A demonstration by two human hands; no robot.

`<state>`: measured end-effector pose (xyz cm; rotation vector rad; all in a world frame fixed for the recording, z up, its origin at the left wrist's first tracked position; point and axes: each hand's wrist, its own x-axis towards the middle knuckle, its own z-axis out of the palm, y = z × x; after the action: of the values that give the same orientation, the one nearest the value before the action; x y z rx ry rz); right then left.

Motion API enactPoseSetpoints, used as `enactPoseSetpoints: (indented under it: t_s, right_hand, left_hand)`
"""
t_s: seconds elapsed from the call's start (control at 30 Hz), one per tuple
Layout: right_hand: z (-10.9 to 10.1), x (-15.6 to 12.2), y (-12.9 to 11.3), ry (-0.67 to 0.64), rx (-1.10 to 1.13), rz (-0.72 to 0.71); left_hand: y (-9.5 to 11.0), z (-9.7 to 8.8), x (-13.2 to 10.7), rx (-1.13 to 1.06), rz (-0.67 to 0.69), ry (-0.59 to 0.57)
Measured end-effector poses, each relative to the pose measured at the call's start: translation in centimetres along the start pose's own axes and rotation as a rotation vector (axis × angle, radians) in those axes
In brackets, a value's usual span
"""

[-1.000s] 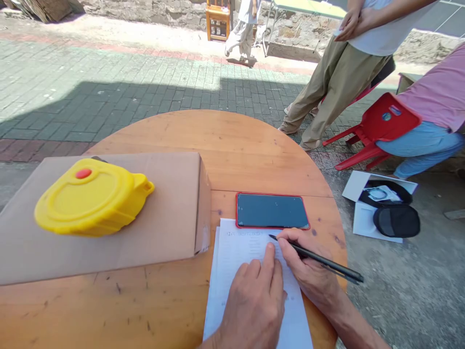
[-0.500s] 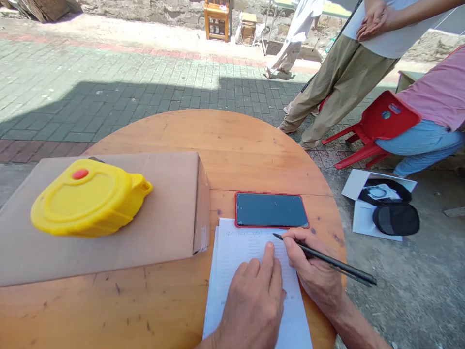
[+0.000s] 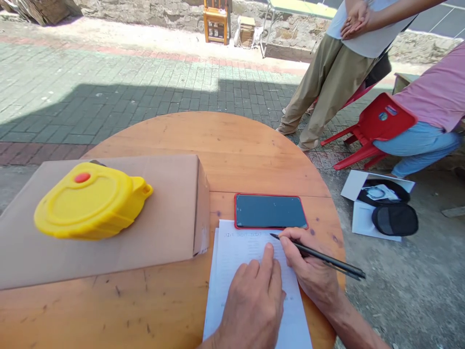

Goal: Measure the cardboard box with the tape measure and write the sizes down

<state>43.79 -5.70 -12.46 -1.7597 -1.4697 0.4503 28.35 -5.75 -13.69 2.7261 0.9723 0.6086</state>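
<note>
A black pen [image 3: 321, 257] is gripped in my right hand [image 3: 313, 269], its tip on the upper part of a printed sheet of paper [image 3: 236, 261]. Faint handwriting runs along the sheet's top line, too small to read. More paper lies under that sheet. My left hand [image 3: 254, 300] rests flat on the page with its forefinger stretched toward the pen tip. Just beyond the sheet's top edge lies a smartphone [image 3: 271, 211] in a red case, screen dark.
A cardboard box [image 3: 170, 208] on the left of the round wooden table [image 3: 232, 150] carries a yellow case with a red button [image 3: 94, 201]. Past the table, one person stands and another sits on a red chair [image 3: 385, 118]. An open white box [image 3: 358, 186] and black pouch [image 3: 395, 219] lie on the ground.
The pen's rear end has swung slightly left, and its tip has shifted a little left. The left hand stays put. In the background, a person in white has gone out of view.
</note>
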Motion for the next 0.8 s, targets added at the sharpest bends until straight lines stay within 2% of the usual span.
enactPoseSetpoints:
  t_s: [0.23,0.4,0.63,0.8]
  right_hand:
    - [0.15,-0.09,0.15,-0.009,-0.014,-0.004]
    - [0.18,-0.04,-0.12,-0.001,-0.031,0.05]
    - [-0.02,0.13,-0.22,-0.016,-0.029,-0.024]
    - [-0.14,0.0,-0.38,0.009,-0.032,-0.016]
  left_hand:
    - [-0.05,-0.05,-0.17,0.003,0.0,-0.013]
    - [0.01,-0.07,-0.23,0.005,-0.008,-0.036]
    - [-0.09,-0.08,-0.15,0.008,-0.004,-0.036]
    - [-0.05,0.09,-0.17,0.01,-0.005,-0.009]
